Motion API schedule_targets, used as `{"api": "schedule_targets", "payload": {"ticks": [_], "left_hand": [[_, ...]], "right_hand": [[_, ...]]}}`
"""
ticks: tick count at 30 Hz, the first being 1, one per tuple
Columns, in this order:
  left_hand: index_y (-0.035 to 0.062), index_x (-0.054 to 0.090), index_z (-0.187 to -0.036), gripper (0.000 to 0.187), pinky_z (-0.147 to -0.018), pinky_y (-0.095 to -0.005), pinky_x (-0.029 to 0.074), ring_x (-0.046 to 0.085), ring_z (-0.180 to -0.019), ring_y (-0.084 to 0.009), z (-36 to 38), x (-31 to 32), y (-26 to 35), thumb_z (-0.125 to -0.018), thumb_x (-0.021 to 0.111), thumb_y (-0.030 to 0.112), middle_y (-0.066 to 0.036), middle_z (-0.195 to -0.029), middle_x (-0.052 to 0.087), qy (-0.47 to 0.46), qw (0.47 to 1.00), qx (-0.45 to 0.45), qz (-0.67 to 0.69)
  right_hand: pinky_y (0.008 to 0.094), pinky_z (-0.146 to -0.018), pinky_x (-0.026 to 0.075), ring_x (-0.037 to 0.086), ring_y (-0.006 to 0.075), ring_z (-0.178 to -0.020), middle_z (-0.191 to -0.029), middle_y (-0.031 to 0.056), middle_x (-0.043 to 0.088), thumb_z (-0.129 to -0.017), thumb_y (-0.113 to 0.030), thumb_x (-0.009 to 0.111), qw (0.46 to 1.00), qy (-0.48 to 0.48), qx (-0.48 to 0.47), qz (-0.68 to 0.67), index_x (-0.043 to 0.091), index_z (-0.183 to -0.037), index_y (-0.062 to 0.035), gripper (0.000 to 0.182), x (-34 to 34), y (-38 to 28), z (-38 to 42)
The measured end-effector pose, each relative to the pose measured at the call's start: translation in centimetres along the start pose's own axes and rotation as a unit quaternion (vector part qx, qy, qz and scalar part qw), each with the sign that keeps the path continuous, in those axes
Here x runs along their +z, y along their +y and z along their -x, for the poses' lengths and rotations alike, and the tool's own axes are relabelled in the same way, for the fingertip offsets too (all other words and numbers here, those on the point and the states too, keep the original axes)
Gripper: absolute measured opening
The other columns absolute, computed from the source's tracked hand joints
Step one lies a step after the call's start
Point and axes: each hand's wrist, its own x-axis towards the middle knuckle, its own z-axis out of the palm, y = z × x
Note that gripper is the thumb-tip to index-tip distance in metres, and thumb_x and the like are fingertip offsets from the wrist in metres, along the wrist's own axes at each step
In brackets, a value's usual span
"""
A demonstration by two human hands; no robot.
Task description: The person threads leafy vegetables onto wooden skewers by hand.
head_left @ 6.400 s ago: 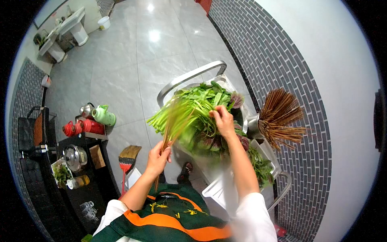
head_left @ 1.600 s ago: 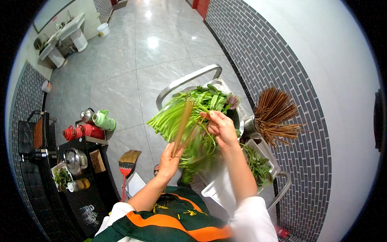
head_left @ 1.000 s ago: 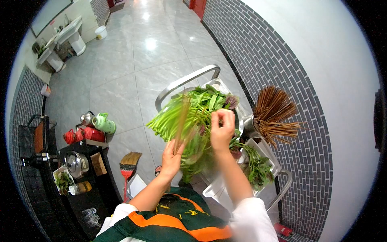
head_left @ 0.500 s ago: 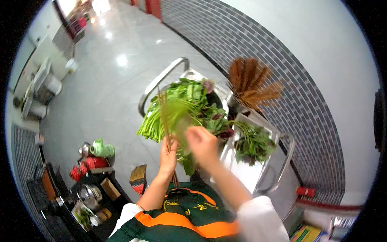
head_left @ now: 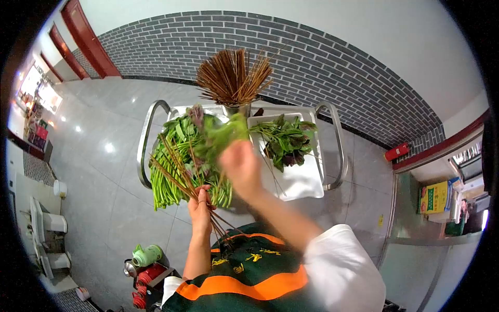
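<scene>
My left hand point(head_left: 200, 212) is closed round several thin brown sticks point(head_left: 176, 177), which fan out in front of my apron. My right hand point(head_left: 241, 164), smeared by motion, is raised at the middle of the cart with blurred green leaves point(head_left: 221, 136) at its fingers. To the left lies a large heap of green stems and leaves point(head_left: 166, 179), partly behind the sticks. Right of my right hand, a white tray point(head_left: 301, 182) bears a smaller bunch of dark green and purple leaves point(head_left: 286, 140).
A metal pot of brown sticks point(head_left: 234, 78) stands at the cart's back by the brick wall. Metal handles point(head_left: 340, 145) rise at the cart's ends. Green point(head_left: 147, 255) and red flasks point(head_left: 150, 274) stand lower left. A red extinguisher point(head_left: 397, 151) is by the wall at right.
The view has swung to the right, so the cart now faces me squarely. My right hand has moved up towards the cart's middle, with green leaves at its fingers. The left still holds sticks.
</scene>
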Motion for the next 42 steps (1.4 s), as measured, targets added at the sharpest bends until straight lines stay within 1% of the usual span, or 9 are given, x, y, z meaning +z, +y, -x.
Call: {"api": "schedule_targets", "payload": {"ticks": [2, 9, 14, 23, 26, 28, 33, 38, 42], "left_hand": [[0.0054, 0.049, -0.089, 0.020, -0.042, -0.0201, 0.032, 0.037, -0.049, -0.0058, -0.1, -0.2, 0.6, -0.087, 0.040, 0.023, 0.003, -0.058, 0.038, 0.018, 1.000, -0.007, 0.004], [0.0078, 0.046, -0.084, 0.014, -0.034, -0.0190, 0.022, 0.030, -0.042, -0.0048, -1.4, -4.8, 2.0, -0.086, 0.043, 0.021, 0.003, -0.058, 0.035, 0.122, 0.989, 0.012, 0.083], [0.0076, 0.046, -0.084, 0.014, -0.034, -0.0177, 0.020, 0.029, -0.040, -0.0046, -1.6, -6.9, 2.3, -0.086, 0.042, 0.021, 0.003, -0.059, 0.038, 0.151, 0.982, 0.022, 0.109], [0.0075, 0.046, -0.084, 0.013, -0.032, -0.0170, 0.019, 0.029, -0.037, -0.0041, -1.3, -5.9, 1.5, -0.086, 0.042, 0.020, 0.002, -0.058, 0.038, 0.186, 0.978, -0.005, 0.092], [0.0078, 0.046, -0.084, 0.013, -0.031, -0.0169, 0.019, 0.028, -0.037, -0.0038, -1.3, -5.7, 1.4, -0.086, 0.042, 0.020, 0.003, -0.058, 0.038, 0.206, 0.974, -0.014, 0.090], [0.0079, 0.046, -0.083, 0.013, -0.031, -0.0168, 0.018, 0.027, -0.036, -0.0037, -1.3, -5.6, 1.4, -0.086, 0.042, 0.020, 0.003, -0.059, 0.038, 0.224, 0.970, -0.018, 0.091], [0.0079, 0.046, -0.084, 0.013, -0.032, -0.0170, 0.018, 0.027, -0.037, -0.0035, -1.3, -5.3, 0.9, -0.086, 0.041, 0.019, 0.002, -0.060, 0.038, 0.228, 0.968, -0.027, 0.099], [0.0080, 0.046, -0.086, 0.013, -0.032, -0.0175, 0.019, 0.028, -0.037, -0.0039, -1.8, -4.9, 0.9, -0.086, 0.042, 0.020, 0.002, -0.059, 0.038, 0.224, 0.969, -0.031, 0.103], [0.0075, 0.046, -0.086, 0.014, -0.033, -0.0181, 0.019, 0.027, -0.038, -0.0044, -2.5, -5.1, 0.4, -0.086, 0.042, 0.021, 0.003, -0.059, 0.038, 0.203, 0.973, -0.030, 0.108]], "right_hand": [[0.0177, -0.044, 0.037, 0.042, 0.0052, -0.049, -0.067, 0.0019, 0.050, -0.083, -0.018, 0.047, 0.991, 0.015, 0.050, -0.123, 0.039, -0.083, -0.0052, 0.015, -3.2, -2.9, -1.0], [0.0163, -0.042, 0.033, 0.041, 0.0033, -0.050, -0.068, 0.0016, 0.049, -0.081, -0.008, 0.046, 0.991, 0.118, 0.010, 0.060, 0.040, -0.079, -0.0046, 0.008, -13.3, -6.1, -4.6], [0.0281, -0.045, 0.039, 0.049, 0.0169, -0.049, -0.062, 0.0102, 0.050, -0.076, -0.006, 0.050, 0.915, 0.068, -0.017, 0.397, 0.039, -0.078, -0.0023, 0.012, -16.4, 2.0, -6.7], [0.0414, -0.055, 0.043, 0.053, 0.0344, -0.060, -0.059, 0.0170, 0.051, -0.072, -0.009, 0.053, 0.860, -0.068, 0.011, 0.506, 0.041, -0.079, -0.0015, 0.015, -10.8, 23.9, -4.0], [0.0431, -0.059, 0.044, 0.054, 0.0362, -0.066, -0.064, 0.0199, 0.054, -0.073, -0.011, 0.053, 0.818, -0.090, 0.047, 0.566, 0.046, -0.082, 0.0008, 0.016, -9.7, 25.7, -4.0], [0.0432, -0.062, 0.045, 0.055, 0.0369, -0.070, -0.072, 0.0218, 0.056, -0.072, -0.011, 0.053, 0.788, -0.171, 0.178, 0.564, 0.053, -0.083, 0.0012, 0.016, -9.3, 24.2, -4.6], [0.0429, -0.063, 0.045, 0.055, 0.0368, -0.071, -0.076, 0.0202, 0.057, -0.072, -0.012, 0.051, 0.799, -0.192, 0.210, 0.530, 0.058, -0.083, -0.0022, 0.016, -9.8, 24.4, -5.3], [0.0404, -0.057, 0.043, 0.054, 0.0331, -0.064, -0.069, 0.0176, 0.055, -0.078, -0.013, 0.045, 0.873, -0.051, 0.061, 0.480, 0.051, -0.078, -0.0005, 0.014, -13.8, 21.6, -6.4], [0.0346, -0.053, 0.041, 0.054, 0.0246, -0.061, -0.069, 0.0128, 0.055, -0.080, -0.013, 0.046, 0.892, 0.038, 0.100, 0.440, 0.049, -0.082, -0.0028, 0.011, -20.5, 14.0, -8.0]]}}
